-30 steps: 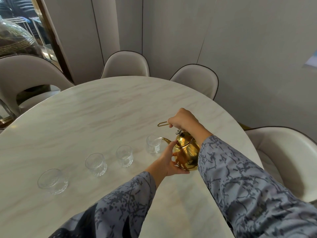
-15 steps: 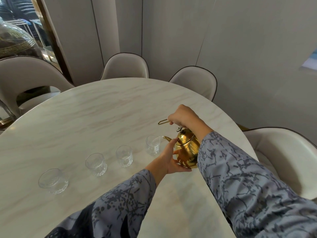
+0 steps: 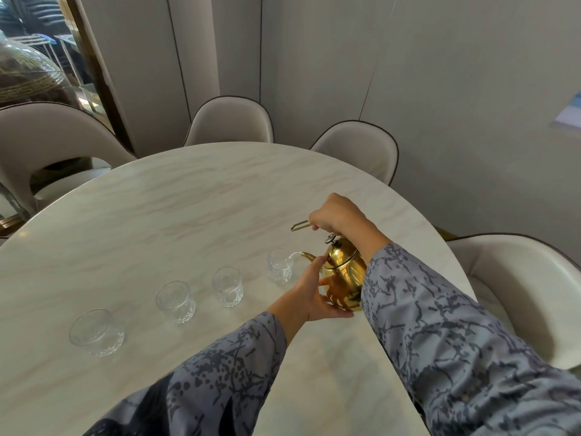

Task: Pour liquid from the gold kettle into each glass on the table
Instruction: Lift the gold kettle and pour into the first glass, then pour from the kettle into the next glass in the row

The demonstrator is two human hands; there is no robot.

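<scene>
Hiding the kettle's (image 3: 342, 275) right side, the right sleeve (image 3: 440, 335) crosses it; the right hand (image 3: 336, 215) grips its handle, the left hand (image 3: 311, 294) cups its body. It tilts above the table (image 3: 157, 215), a stream entering the nearest glass (image 3: 279, 270); three more glasses (image 3: 176, 302) line up leftward.

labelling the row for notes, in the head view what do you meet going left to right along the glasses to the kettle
first glass → second glass → third glass → fourth glass, taking the stream → spout → kettle

The gold kettle (image 3: 341, 275) is tilted, its spout streaming clear liquid into the rightmost glass (image 3: 279, 269). Three more clear glasses (image 3: 227, 286) (all upright) are lined up leftward.
</scene>
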